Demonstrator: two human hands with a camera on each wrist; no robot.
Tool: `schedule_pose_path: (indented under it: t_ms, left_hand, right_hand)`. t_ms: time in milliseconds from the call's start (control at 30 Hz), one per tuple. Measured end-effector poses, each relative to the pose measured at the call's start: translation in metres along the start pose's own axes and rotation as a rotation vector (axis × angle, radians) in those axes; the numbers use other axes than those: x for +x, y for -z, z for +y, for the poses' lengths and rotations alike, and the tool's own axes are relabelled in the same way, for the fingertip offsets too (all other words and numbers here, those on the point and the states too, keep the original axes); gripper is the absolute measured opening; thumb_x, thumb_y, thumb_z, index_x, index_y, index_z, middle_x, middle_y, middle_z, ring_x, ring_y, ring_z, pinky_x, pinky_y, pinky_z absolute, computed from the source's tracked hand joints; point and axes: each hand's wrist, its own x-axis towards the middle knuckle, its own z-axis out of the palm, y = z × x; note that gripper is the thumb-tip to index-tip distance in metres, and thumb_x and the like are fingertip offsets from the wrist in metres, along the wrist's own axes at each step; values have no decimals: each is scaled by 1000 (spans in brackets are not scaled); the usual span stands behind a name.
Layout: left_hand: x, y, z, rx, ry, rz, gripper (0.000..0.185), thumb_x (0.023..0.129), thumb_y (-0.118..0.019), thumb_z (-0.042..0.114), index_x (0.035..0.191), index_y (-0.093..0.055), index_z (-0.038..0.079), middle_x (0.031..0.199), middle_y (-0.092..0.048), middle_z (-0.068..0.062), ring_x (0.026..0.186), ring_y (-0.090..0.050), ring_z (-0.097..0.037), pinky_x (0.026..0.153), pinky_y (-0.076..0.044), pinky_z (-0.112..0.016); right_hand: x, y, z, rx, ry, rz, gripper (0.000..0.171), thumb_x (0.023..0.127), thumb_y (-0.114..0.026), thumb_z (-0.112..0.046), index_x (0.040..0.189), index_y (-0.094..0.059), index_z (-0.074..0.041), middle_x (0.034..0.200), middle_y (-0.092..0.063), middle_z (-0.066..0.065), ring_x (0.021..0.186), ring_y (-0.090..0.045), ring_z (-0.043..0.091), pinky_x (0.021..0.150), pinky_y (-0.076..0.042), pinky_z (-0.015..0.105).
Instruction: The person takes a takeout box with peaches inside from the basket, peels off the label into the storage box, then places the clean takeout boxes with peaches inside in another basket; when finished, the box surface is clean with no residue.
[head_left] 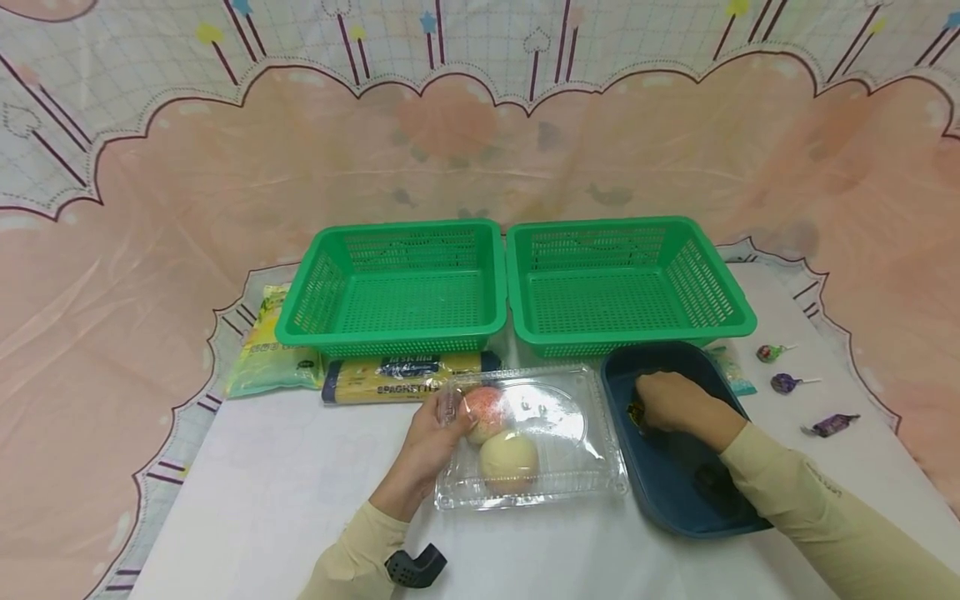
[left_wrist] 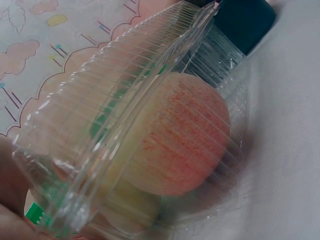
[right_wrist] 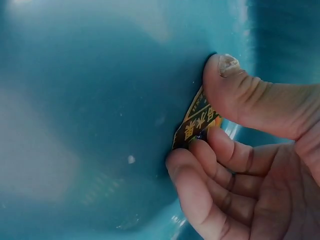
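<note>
The left hand (head_left: 429, 446) grips the left edge of a clear plastic clamshell box (head_left: 555, 467) lying on the white surface (head_left: 300, 500), its fingers curled round the rim; in the left wrist view only a blurred edge of skin shows at the lower left corner, so the fingers themselves are hard to make out there. Inside the box sit two round fruits: a red-speckled one (head_left: 486, 412) next to the hand and a pale yellow one (head_left: 510, 460) nearer the person; the ribbed plastic blurs both in the wrist view. The right hand (head_left: 671, 400) reaches into a dark blue tray (head_left: 675, 500) just right of the box; thumb and curled fingers (right_wrist: 200, 170) pinch a small dark wrapper with yellow print (right_wrist: 196, 125) against the tray's inner wall; most of the wrapper is hidden behind the fingers, and what it contains cannot be told. A dark shape lies deeper in the tray, half covered by the sleeve. Behind stand two green baskets, the left one (head_left: 393, 287) and the right one (head_left: 626, 279), touching side by side. A spaghetti packet (head_left: 405, 379) and a yellow-green bag (head_left: 266, 350) are partly hidden under the left basket's front. Three wrapped sweets (head_left: 786, 383) lie apart at the right; a pale packet is mostly hidden behind the tray.
</note>
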Motion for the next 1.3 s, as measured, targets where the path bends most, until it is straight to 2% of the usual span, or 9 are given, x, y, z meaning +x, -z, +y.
schedule_pose_path:
  t_ms: [233, 367, 467, 600, 700, 833, 1000, 1133, 1300]
  left_hand:
    - [0, 0, -1, 3, 3, 6, 71, 100, -63, 6, 157, -25, -13, 167, -24, -33, 158, -17, -47, 131, -14, -57]
    - [0, -1, 0, 9, 6, 9, 72, 100, -64, 8, 157, -25, -13, 166, -25, -33, 158, -17, -48, 131, -14, -57]
    - [0, -1, 0, 12, 6, 11, 73, 100, -65, 8, 157, -25, -13, 166, -25, -33, 158, -18, -48, 131, -15, -57]
    - [0, -1, 0, 7, 2, 15, 72, 100, -64, 7, 157, -25, -13, 166, -25, -33, 158, -18, -48, 131, -15, -57]
    - [0, -1, 0, 6, -2, 16, 71, 100, -64, 6, 157, -27, -13, 166, -26, -33, 158, -19, -48, 131, -16, -57]
    - [0, -1, 1, 3, -6, 16, 71, 100, -65, 6, 157, -27, -13, 166, -27, -33, 157, -19, -48, 131, -15, -57]
    - [0, -1, 1, 1, -6, 16, 71, 100, -65, 7, 156, -27, -13, 166, -27, -33, 158, -18, -48, 131, -14, -58]
    - [0, -1, 0, 7, 0, 19, 71, 100, -65, 8, 157, -27, -12, 166, -26, -34, 158, -18, -49, 131, -14, -58]
    - [0, -1, -1, 0, -5, 17, 71, 100, -66, 8, 156, -27, -13, 165, -26, -34, 157, -18, -49, 130, -14, -59]
  right_hand:
    - [0, 2, 1, 23, 13, -22, 29, 78, -89, -9, 86, -62, -4, 76, -60, 5, 68, -56, 19, 60, -53, 35]
    - [-1, 17, 2, 116, 38, -64, 18, 82, -83, -9, 87, -67, -3, 77, -64, 3, 69, -58, 17, 60, -53, 33]
    - [-4, 34, 1, 190, 61, -55, 15, 90, -79, -15, 91, -70, -4, 79, -67, 2, 68, -59, 15, 60, -52, 32]
    - [-6, 55, 2, 273, 66, 15, 17, 99, -72, -21, 98, -71, -3, 81, -68, 3, 69, -60, 14, 60, -49, 31]
    - [-8, 68, 4, 337, 32, 94, 24, 102, -68, -21, 109, -70, 2, 89, -72, 9, 74, -68, 18, 62, -53, 33]
    - [-8, 84, 11, 357, -37, 244, 39, 107, -62, -24, 128, -63, 9, 106, -73, 21, 92, -72, 33, 75, -60, 47]
    - [-1, 93, 28, 391, -140, 429, 51, 110, -54, -28, 143, -52, 10, 131, -63, 33, 120, -61, 49, 95, -53, 65]
    - [7, 91, 45, 419, -206, 473, 59, 111, -51, -30, 152, -41, 11, 143, -53, 37, 130, -53, 54, 101, -49, 69]
    - [14, 88, 64, 408, -278, 474, 63, 110, -50, -27, 153, -35, 16, 151, -42, 41, 136, -43, 59, 108, -42, 74]
